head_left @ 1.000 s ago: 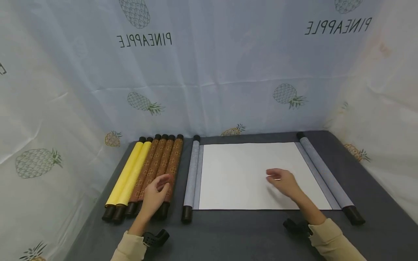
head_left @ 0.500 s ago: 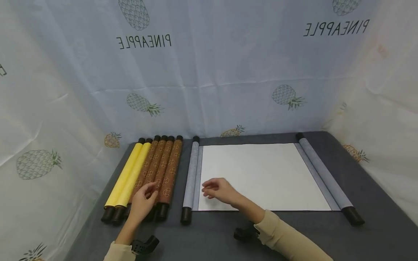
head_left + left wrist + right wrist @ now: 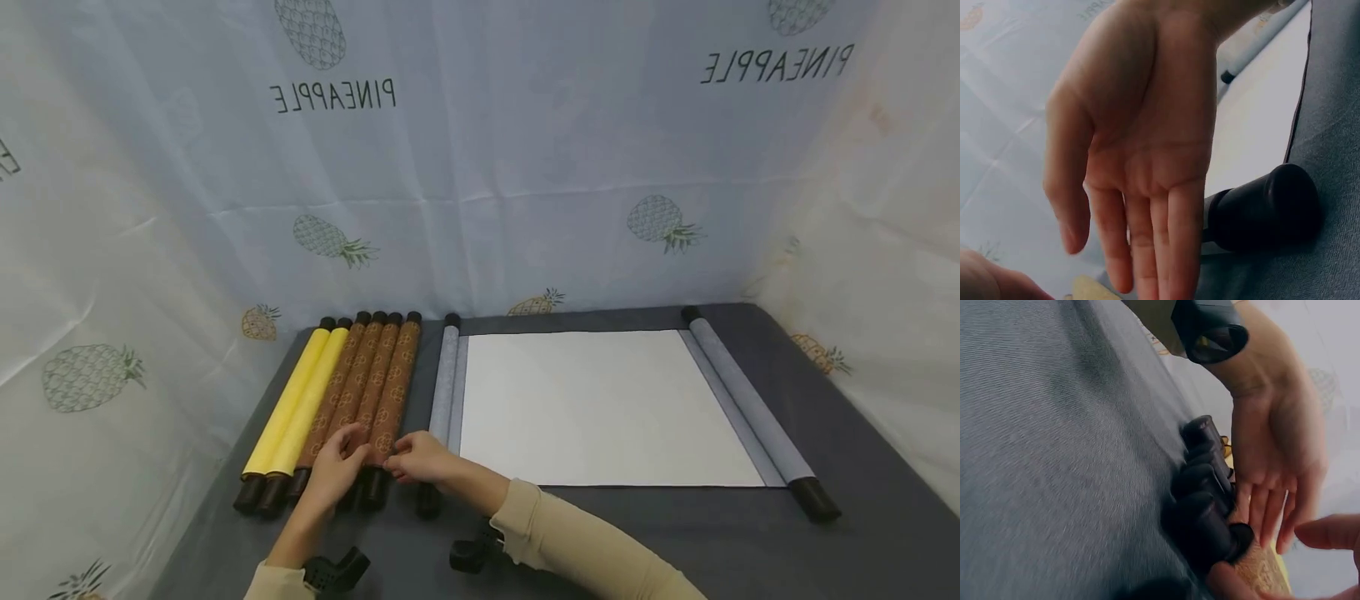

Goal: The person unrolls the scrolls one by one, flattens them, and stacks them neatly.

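My left hand [image 3: 335,467] is over the near part of the brown patterned scrolls [image 3: 392,387]; its fingers look straight and hold nothing in the right wrist view, where the hand [image 3: 1272,450] shows its palm. My right hand [image 3: 426,458] is beside the near end of the rightmost brown scroll, above the left roller of an unrolled scroll. In the left wrist view its palm [image 3: 1147,144] faces me, fingers extended and holding nothing. Whether either hand touches a brown scroll is unclear. Black knobs [image 3: 1194,525] cap the rolled scrolls' ends.
Two yellow scrolls [image 3: 306,400] lie left of the brown ones on the dark cloth-covered table [image 3: 600,533]. The unrolled scroll has a white sheet [image 3: 585,400] and grey-blue rollers [image 3: 750,396]. A pineapple-print curtain [image 3: 465,150] encloses the back and sides.
My right hand has swept left across the white sheet to the brown scrolls. My left hand has shifted slightly left and nearer the scrolls' near ends. The scrolls have stayed in place.
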`<state>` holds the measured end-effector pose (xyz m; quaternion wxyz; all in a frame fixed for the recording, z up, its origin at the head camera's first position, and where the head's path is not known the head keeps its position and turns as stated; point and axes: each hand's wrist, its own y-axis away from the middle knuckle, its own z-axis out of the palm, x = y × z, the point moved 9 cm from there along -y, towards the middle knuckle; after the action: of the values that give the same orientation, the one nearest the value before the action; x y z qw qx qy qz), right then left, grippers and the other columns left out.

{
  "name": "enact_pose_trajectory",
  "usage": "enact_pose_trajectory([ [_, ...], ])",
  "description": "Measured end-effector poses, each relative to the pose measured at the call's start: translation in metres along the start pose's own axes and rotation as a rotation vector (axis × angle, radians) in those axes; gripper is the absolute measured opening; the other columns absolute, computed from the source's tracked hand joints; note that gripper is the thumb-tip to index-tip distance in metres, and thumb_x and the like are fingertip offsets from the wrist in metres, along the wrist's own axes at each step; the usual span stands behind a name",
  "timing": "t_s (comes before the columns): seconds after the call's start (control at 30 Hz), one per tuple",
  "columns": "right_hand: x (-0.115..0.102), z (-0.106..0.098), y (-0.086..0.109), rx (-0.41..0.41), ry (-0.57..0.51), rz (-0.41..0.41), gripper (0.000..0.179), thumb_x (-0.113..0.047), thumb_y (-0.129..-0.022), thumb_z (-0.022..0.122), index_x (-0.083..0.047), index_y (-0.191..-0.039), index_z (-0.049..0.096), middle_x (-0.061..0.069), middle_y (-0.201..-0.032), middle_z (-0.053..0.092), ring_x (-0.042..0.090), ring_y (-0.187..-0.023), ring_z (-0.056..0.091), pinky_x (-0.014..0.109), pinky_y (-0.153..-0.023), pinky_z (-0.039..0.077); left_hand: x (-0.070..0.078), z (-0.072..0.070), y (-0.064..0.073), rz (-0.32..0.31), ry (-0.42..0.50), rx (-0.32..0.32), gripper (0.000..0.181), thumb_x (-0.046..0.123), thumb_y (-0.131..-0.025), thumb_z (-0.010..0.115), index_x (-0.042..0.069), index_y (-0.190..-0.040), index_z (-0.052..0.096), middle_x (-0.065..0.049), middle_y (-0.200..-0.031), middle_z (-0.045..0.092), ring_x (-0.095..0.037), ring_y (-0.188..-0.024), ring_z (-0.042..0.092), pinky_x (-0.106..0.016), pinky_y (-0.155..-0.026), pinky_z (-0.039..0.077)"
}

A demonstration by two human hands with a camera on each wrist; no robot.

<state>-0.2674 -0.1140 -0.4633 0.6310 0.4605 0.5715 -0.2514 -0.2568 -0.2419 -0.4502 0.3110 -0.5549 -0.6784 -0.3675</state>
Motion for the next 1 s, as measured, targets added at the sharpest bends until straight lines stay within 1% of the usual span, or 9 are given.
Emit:
enact_pose_trajectory([
  [0.13, 0.007, 0.005, -0.007, 0.042, -0.015, 0.067, 0.054, -0.006, -0.087, 0.061, 0.02, -0.13, 0.043, 0.028, -0.111, 0.062, 0.038, -0.095, 0.069, 0.041, -0.081, 0.058, -0.003, 0.0, -0.002, -0.013, 0.002, -0.02, 0.051, 0.014, -0.099, 0.047, -0.003, -0.145, 0.034, -0.029, -0.148, 0.038, -0.044, -0.136, 0.039, -0.05, -0.102, 0.045],
  [0.27, 0.012, 0.006, -0.011, 0.082, -0.076, 0.119, 0.042, -0.009, -0.087, 0.062, 0.018, -0.118, 0.053, 0.023, -0.105, 0.063, 0.033, -0.089, 0.07, 0.039, -0.08, 0.059, -0.004, 0.0, -0.003, -0.017, -0.004, -0.026, 0.049, 0.015, -0.098, 0.048, -0.002, -0.143, 0.038, -0.027, -0.143, 0.045, -0.037, -0.124, 0.051, -0.039, -0.092, 0.049],
  [0.43, 0.012, 0.01, -0.014, 0.1, -0.17, 0.131, 0.017, -0.007, -0.084, 0.064, 0.006, -0.095, 0.061, 0.01, -0.09, 0.061, 0.021, -0.079, 0.067, 0.039, -0.08, 0.059, 0.002, 0.004, -0.005, -0.022, 0.004, -0.052, 0.053, 0.017, -0.097, 0.049, -0.004, -0.144, 0.035, -0.03, -0.145, 0.039, -0.04, -0.125, 0.048, -0.048, -0.098, 0.045],
  [0.5, 0.011, 0.013, -0.016, 0.096, -0.185, 0.124, 0.021, -0.005, -0.082, 0.063, 0.007, -0.098, 0.058, 0.008, -0.091, 0.057, 0.018, -0.08, 0.062, 0.04, -0.081, 0.058, 0.005, 0.004, -0.007, -0.024, 0.004, -0.06, 0.055, 0.018, -0.097, 0.05, -0.006, -0.144, 0.033, -0.032, -0.144, 0.039, -0.04, -0.124, 0.049, -0.049, -0.098, 0.046],
  [0.6, 0.004, 0.012, -0.016, 0.112, -0.164, 0.111, 0.042, -0.004, -0.079, 0.063, 0.014, -0.116, 0.05, 0.015, -0.107, 0.055, 0.023, -0.092, 0.057, 0.045, -0.086, 0.056, 0.01, 0.006, -0.011, -0.041, 0.034, -0.096, 0.058, 0.021, -0.098, 0.049, -0.008, -0.145, 0.03, -0.028, -0.135, 0.046, -0.032, -0.108, 0.056, -0.041, -0.089, 0.049],
  [0.67, -0.001, 0.01, -0.015, 0.121, -0.14, 0.105, 0.057, -0.004, -0.08, 0.063, 0.017, -0.127, 0.04, 0.022, -0.122, 0.051, 0.03, -0.105, 0.057, 0.049, -0.09, 0.054, 0.012, 0.005, -0.014, -0.054, 0.053, -0.124, 0.06, 0.023, -0.097, 0.049, -0.01, -0.144, 0.029, -0.023, -0.116, 0.055, -0.023, -0.092, 0.057, -0.034, -0.082, 0.05],
  [0.8, -0.008, 0.006, -0.012, 0.122, -0.085, 0.1, 0.063, -0.007, -0.084, 0.065, 0.017, -0.133, 0.034, 0.032, -0.134, 0.043, 0.042, -0.118, 0.055, 0.05, -0.092, 0.053, 0.011, 0.003, -0.018, -0.078, 0.108, -0.186, 0.055, 0.023, -0.099, 0.046, -0.014, -0.138, 0.034, -0.024, -0.107, 0.057, -0.024, -0.094, 0.056, -0.033, -0.086, 0.047],
  [0.9, -0.009, 0.0, -0.012, 0.14, -0.018, 0.08, 0.06, -0.011, -0.083, 0.071, 0.015, -0.128, 0.04, 0.029, -0.123, 0.051, 0.038, -0.103, 0.064, 0.042, -0.084, 0.057, 0.008, 0.002, -0.02, -0.09, 0.168, -0.199, 0.047, 0.02, -0.1, 0.045, -0.016, -0.129, 0.038, -0.024, -0.107, 0.056, -0.025, -0.099, 0.054, -0.033, -0.087, 0.045],
  [1.0, -0.012, -0.007, -0.012, 0.165, 0.032, 0.019, 0.056, -0.02, -0.078, 0.078, 0.01, -0.117, 0.051, 0.019, -0.106, 0.059, 0.025, -0.083, 0.066, 0.032, -0.071, 0.057, 0.007, 0.006, -0.022, -0.101, 0.226, -0.208, 0.053, 0.022, -0.101, 0.045, -0.018, -0.135, 0.035, -0.012, -0.102, 0.059, -0.014, -0.091, 0.057, -0.027, -0.083, 0.048],
])
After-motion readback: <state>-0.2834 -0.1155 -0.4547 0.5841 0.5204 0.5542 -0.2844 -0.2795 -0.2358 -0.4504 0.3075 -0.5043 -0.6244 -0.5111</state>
